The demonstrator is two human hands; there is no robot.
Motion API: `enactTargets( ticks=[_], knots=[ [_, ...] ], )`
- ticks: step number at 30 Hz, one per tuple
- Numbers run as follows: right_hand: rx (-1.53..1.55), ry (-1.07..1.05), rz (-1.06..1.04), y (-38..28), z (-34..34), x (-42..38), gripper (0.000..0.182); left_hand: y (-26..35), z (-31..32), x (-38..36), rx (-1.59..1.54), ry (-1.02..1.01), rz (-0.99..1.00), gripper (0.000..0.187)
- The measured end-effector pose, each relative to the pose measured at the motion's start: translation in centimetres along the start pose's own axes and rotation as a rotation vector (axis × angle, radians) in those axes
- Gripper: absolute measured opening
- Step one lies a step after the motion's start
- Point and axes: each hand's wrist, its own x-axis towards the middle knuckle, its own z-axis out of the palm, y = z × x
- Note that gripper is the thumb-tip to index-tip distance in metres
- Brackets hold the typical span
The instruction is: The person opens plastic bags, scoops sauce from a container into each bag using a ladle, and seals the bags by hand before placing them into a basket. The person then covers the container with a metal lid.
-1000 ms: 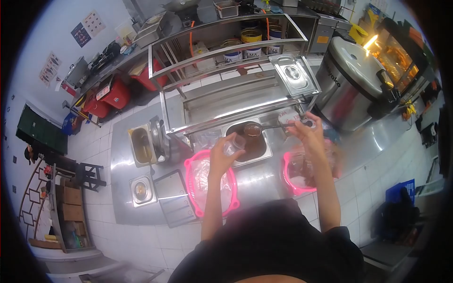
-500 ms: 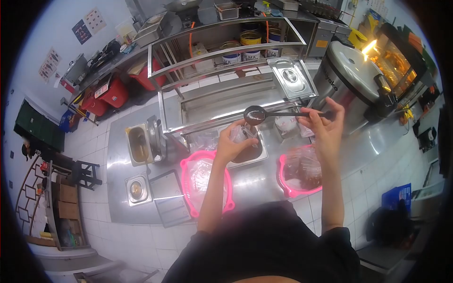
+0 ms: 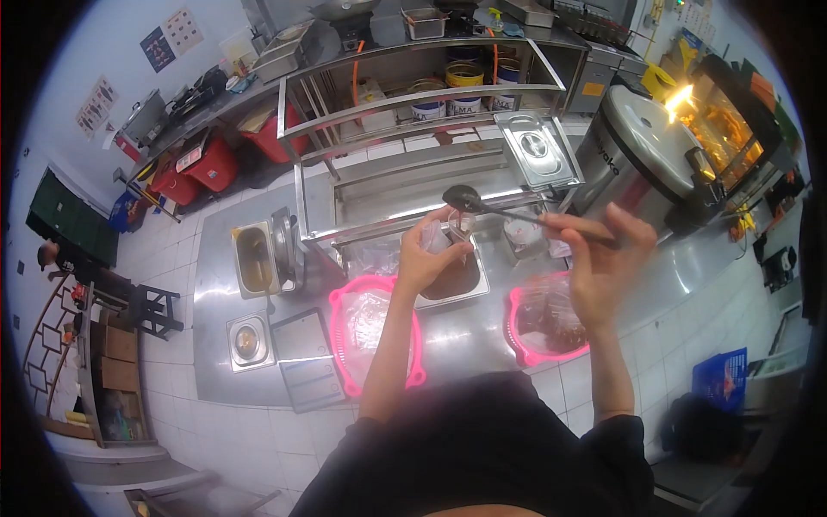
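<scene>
My right hand (image 3: 599, 258), partly blurred, grips a black ladle (image 3: 500, 211) by its long handle. The ladle's bowl is tipped over the mouth of a small clear plastic bag (image 3: 463, 231), and a brown streak shows just beneath it. Thumb and fingers of my left hand (image 3: 424, 260) hold this bag at its upper part. Below both hands sits a metal pan (image 3: 485, 280) with brown sauce (image 3: 450, 284) in it. My left fingers hide part of the bag, so how full it is cannot be seen.
Pink baskets with clear plastic bags stand left (image 3: 416, 340) and right (image 3: 515, 332) of the pan. A lidded metal pan (image 3: 538, 151) and a large steel cooker (image 3: 633, 151) are at the right. Farther left lies an open metal pan (image 3: 255, 258). A steel rack (image 3: 379, 233) runs behind.
The ladle's bowl has gone from level to tipped over the bag. My right hand has turned and shifted slightly right and down. My left hand stays nearly in place.
</scene>
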Motion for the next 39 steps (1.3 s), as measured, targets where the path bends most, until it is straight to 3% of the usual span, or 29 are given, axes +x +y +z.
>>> enactTargets(
  ticks=[3, 7, 13, 15, 21, 23, 25, 26, 27, 28, 29, 30, 31, 32, 35, 36, 38, 39],
  knots=[
    [-0.178, -0.132, -0.075, 0.3, -0.1, -0.6, 0.043, 0.3, -0.2, -0.4, 0.025, 0.017, -0.055, 0.068],
    [-0.117, -0.128, -0.070, 1.2, 0.0, -0.9, 0.043, 0.7, -0.7, -0.6, 0.050, 0.005, -0.060, 0.068],
    [0.145, 0.117, 0.183, 3.1, 0.8, -1.2, 0.041, 0.1, -1.1, -1.2, 0.037, 0.034, -0.019, 0.068],
    [0.201, 0.184, 0.306, 3.9, 0.8, -1.6, 0.041, 0.3, -1.2, -1.6, -0.052, 0.011, -0.141, 0.069],
    [0.320, 0.408, 0.576, 7.9, 0.6, -4.6, 0.046, -1.4, -1.8, -2.6, 0.058, 0.049, 0.004, 0.068],
    [0.279, 0.427, 0.672, 9.9, 0.8, -6.8, 0.047, -1.3, -1.9, -3.3, 0.053, 0.097, -0.055, 0.067],
    [0.125, 0.267, 0.783, 14.0, 1.2, -10.8, 0.049, -2.3, -2.0, -3.7, 0.116, 0.121, -0.019, 0.067],
    [-0.343, 0.026, 0.605, 14.8, 1.3, -12.1, 0.057, -2.6, -1.9, -3.8, 0.192, 0.121, -0.020, 0.065],
    [0.121, 0.123, 0.709, 20.5, 2.5, -16.2, 0.070, -2.4, -1.3, -4.0, 0.204, 0.130, -0.029, 0.063],
    [0.034, 0.157, 0.630, 19.5, 4.1, -17.3, 0.085, -1.6, -0.6, -4.2, 0.170, 0.119, -0.053, 0.062],
    [-0.362, 0.038, 0.387, 17.5, 3.9, -16.5, 0.095, -2.4, -0.3, -4.3, 0.216, 0.122, 0.064, 0.061],
    [-0.655, 0.015, 0.334, 14.7, 4.2, -15.6, 0.092, -2.7, 0.2, -4.4, 0.218, 0.112, 0.051, 0.060],
    [-0.659, -0.011, 0.296, 11.8, 3.9, -14.4, 0.088, -1.0, 1.5, -4.9, 0.128, 0.088, -0.012, 0.063],
    [-0.650, -0.053, 0.267, 9.4, 3.8, -13.6, 0.083, -0.7, 2.4, -5.0, 0.141, 0.060, 0.008, 0.062],
    [-0.136, 0.046, 0.468, 7.2, 4.3, -14.2, 0.055, -1.1, 5.2, -5.9, 0.107, -0.018, -0.010, 0.064],
    [-0.147, 0.078, 0.472, 7.2, 3.9, -14.3, 0.055, -1.4, 5.6, -6.0, 0.072, -0.029, -0.066, 0.065],
    [-0.221, 0.145, 0.391, 6.8, 2.8, -14.6, 0.043, -1.7, 6.5, -6.3, 0.171, -0.091, 0.009, 0.060],
    [-0.276, 0.146, 0.385, 4.7, 1.4, -13.7, 0.041, -1.8, 7.0, -6.4, -0.007, -0.072, -0.083, 0.055]
  ],
)
